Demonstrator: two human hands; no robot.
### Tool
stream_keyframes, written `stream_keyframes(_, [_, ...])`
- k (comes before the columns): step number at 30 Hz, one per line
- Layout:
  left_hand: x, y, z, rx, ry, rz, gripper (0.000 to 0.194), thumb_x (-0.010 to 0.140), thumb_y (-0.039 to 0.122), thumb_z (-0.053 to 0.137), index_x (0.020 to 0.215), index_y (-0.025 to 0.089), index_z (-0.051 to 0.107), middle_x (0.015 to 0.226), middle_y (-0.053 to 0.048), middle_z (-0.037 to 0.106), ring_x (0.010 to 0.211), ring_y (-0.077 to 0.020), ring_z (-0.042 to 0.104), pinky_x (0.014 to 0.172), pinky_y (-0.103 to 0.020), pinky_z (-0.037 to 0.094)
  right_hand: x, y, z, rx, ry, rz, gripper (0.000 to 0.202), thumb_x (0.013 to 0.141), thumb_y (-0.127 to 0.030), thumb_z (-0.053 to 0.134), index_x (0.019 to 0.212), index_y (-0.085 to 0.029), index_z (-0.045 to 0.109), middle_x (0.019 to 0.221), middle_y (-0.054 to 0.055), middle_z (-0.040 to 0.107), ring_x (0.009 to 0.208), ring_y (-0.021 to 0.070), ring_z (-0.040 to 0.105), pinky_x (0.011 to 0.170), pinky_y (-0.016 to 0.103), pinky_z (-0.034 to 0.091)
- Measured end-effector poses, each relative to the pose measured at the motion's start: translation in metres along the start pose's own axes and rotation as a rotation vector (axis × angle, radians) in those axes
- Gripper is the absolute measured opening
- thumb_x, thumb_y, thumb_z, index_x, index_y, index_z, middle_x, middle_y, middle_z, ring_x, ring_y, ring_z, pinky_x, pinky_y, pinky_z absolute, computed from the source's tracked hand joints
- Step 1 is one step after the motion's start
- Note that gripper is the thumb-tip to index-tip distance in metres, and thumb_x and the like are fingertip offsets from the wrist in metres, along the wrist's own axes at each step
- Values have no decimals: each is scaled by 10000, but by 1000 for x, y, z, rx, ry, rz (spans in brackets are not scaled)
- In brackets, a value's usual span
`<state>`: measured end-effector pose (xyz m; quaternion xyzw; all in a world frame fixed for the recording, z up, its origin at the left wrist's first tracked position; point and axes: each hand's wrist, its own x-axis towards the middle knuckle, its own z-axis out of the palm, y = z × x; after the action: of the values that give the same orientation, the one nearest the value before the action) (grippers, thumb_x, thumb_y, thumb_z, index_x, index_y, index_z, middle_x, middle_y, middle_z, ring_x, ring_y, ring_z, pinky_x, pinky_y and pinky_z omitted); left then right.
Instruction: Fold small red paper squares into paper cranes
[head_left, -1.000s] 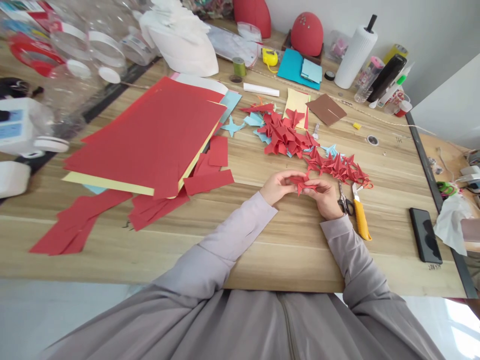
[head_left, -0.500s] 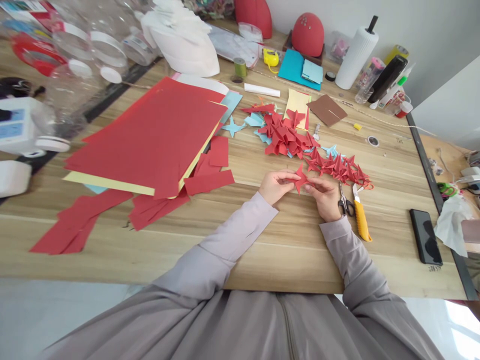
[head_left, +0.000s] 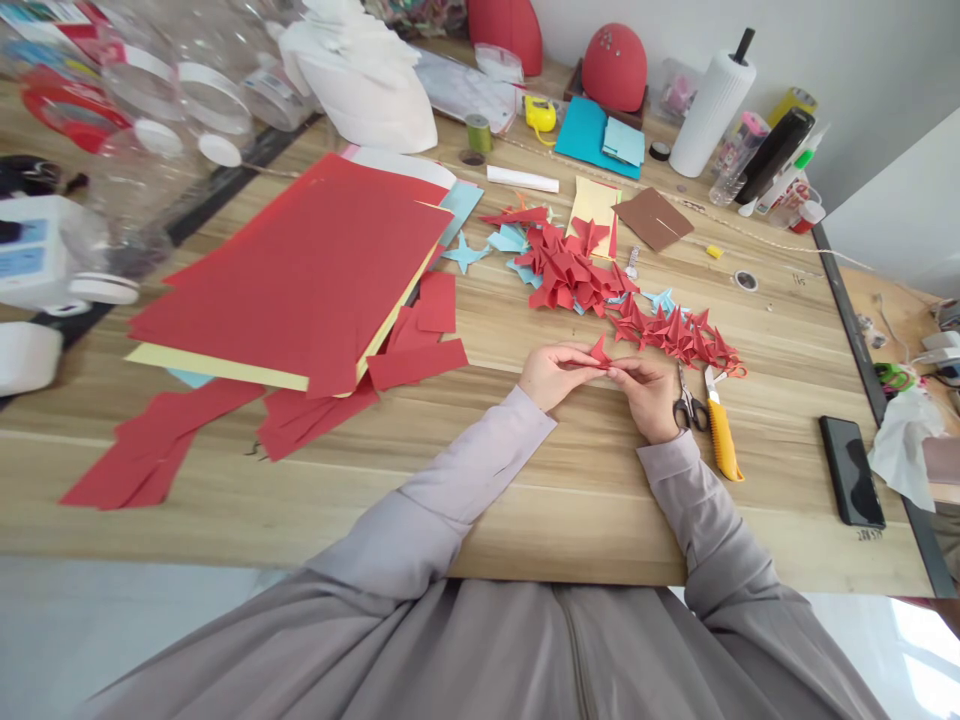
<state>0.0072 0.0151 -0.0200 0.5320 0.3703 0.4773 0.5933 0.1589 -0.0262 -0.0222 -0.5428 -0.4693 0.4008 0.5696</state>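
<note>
Between my two hands is a small red folded paper star, one point sticking up and its lower part covered by fingers. My left hand pinches it from the left, my right hand from the right, and the fingertips nearly meet. Just beyond lies a pile of red paper stars, with a row of more red stars trailing to the right. A light blue paper star lies apart, left of the pile. Black-handled scissors and a yellow utility knife are beside my right hand.
Large red paper sheets are stacked on the left, with red paper strips in front. A black phone lies near the right edge. Plastic bottles crowd the far left. A white cylinder stands at the back.
The red star has been folded or tilted, so its lower point no longer shows. My fingertips have come closer together around it.
</note>
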Motion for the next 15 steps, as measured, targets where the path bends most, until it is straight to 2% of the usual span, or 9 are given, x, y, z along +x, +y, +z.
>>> stream_keyframes(9, [-3, 5, 7, 56, 122, -45, 216, 571, 318, 798, 608, 154, 662, 625, -14, 650, 602, -136, 594, 614, -266, 475, -3, 1, 2, -100, -48, 3, 247, 682, -420, 742, 709, -189, 656, 662, 5, 670, 621, 148, 606, 636, 299, 509])
stream_keyframes(15, [-1, 3, 8, -32, 151, -85, 294, 560, 298, 798, 619, 165, 543, 609, 6, 630, 583, -131, 616, 579, -242, 476, -2, 5, 3, -174, -58, -8, 261, 702, -440, 717, 729, -195, 632, 680, 8, 656, 637, 150, 603, 645, 298, 512])
